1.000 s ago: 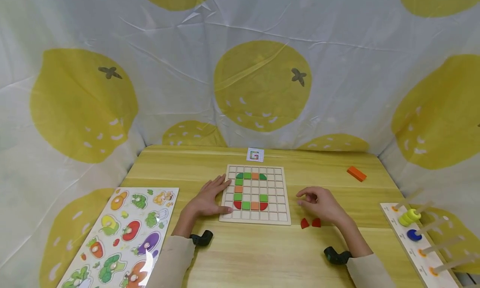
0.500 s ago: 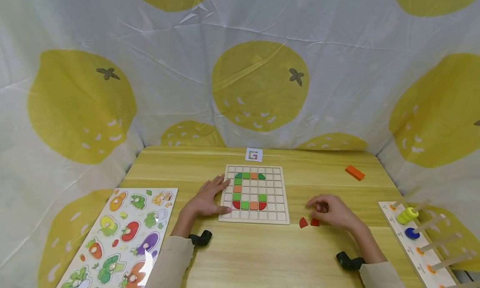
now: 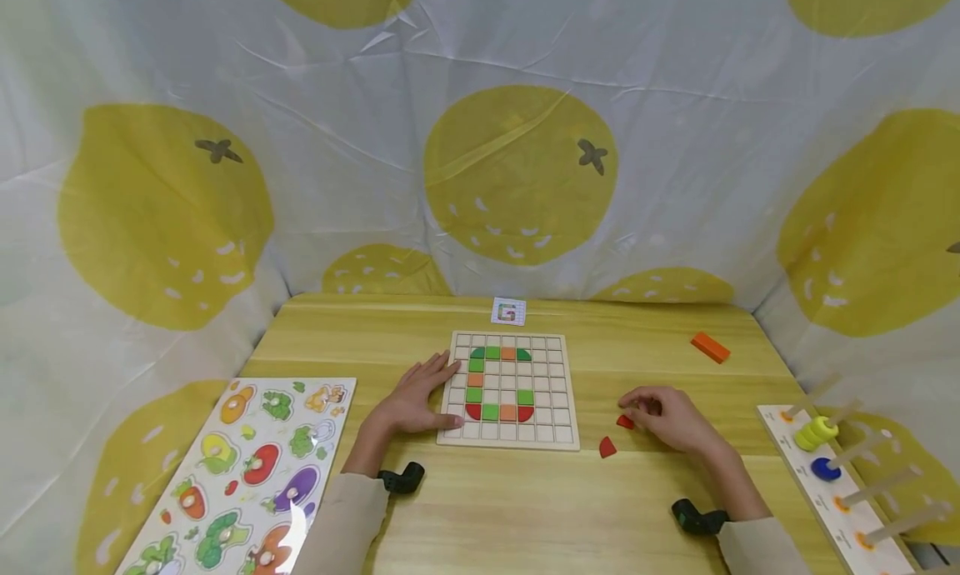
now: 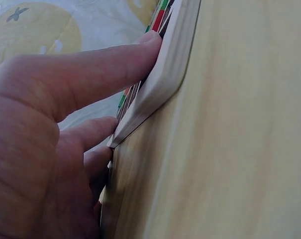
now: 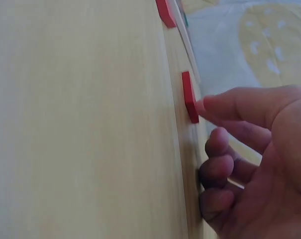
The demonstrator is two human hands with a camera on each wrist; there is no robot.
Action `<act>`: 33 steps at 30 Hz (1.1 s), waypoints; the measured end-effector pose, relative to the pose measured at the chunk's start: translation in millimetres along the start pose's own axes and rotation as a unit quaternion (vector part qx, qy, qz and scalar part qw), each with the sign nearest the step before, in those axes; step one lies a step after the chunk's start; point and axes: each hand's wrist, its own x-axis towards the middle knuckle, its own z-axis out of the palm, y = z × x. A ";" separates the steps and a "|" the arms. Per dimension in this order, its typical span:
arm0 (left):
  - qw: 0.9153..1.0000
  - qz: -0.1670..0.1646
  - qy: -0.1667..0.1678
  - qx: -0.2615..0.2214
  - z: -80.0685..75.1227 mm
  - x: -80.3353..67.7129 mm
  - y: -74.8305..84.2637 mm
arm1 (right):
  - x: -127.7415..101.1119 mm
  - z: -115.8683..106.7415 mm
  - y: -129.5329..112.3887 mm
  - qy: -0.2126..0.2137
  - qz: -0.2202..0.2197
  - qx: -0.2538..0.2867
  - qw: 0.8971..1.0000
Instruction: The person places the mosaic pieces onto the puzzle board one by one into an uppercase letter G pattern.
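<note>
A square wooden grid board (image 3: 558,437) lies mid-table with green, orange and red tiles set in it. My left hand (image 3: 411,398) rests on its left edge, thumb (image 4: 135,57) on the near corner and fingertips further up, fingers spread. Right of the board, my right hand (image 3: 666,415) pinches a red quarter-circle tile (image 3: 625,422) between thumb and index finger at the tile's edge. The right wrist view has this tile (image 5: 189,97) at the fingertips, close to the table, the other fingers loosely curled. A second red quarter-circle tile (image 3: 607,447) lies flat nearby.
Behind the board lies a small pattern card (image 3: 508,311) with a G. A vegetable picture puzzle (image 3: 251,467) is at left. At right are an orange block (image 3: 710,347) and a peg stand (image 3: 832,492) with rings. A lemon-print curtain (image 3: 360,183) surrounds the table.
My right hand has come down to the right-hand red tile, taken its edge and shifted it away from me and slightly left. My left hand stays on the board.
</note>
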 end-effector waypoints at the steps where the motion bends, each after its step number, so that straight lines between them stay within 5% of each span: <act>1: 1.000 -0.001 0.000 -0.001 0.2 -0.2 0.5 | -0.5 -0.6 1.5 -0.005 -0.003 0.001 1.000; 21: 1.000 -0.002 0.004 0.003 0.5 -0.3 1.7 | 2.4 6.3 -3.8 -0.042 -0.037 0.019 0.998; 33: 1.000 -0.004 0.000 0.008 2.8 0.9 -1.7 | 13.7 17.3 -5.3 -0.017 -0.015 0.004 1.000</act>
